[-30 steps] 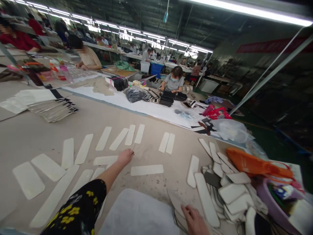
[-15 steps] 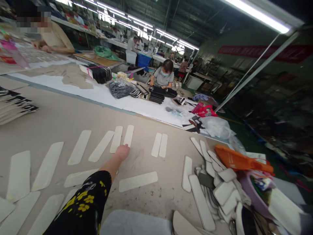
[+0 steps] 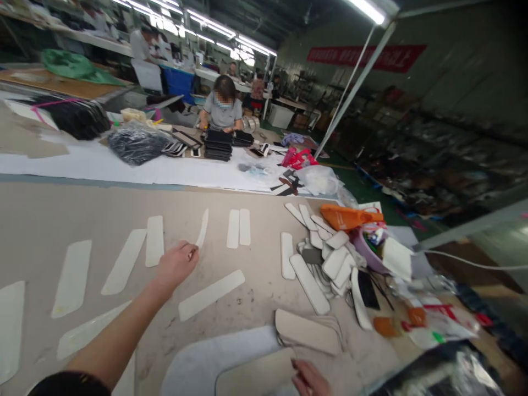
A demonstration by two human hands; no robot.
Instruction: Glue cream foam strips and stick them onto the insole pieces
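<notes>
My left hand reaches out over the tan table and pinches the near end of a narrow white strip, which is tipped up on its long edge. Flat white strips lie around it: one to its left, a pair to its right, and a slanted one nearer me. My right hand shows only partly at the bottom edge. Its fingers touch the right edge of a beige rounded piece on a grey pad; its grip is cut off from view.
A heap of white rounded pieces lies to the right, beside an orange bag and a purple basin of oddments. Another beige piece lies near my right hand. A person sits behind black stacks across the table.
The view has swung right. My left hand has taken hold of a white strip and tipped it up on edge. My right hand has come back into view at the bottom.
</notes>
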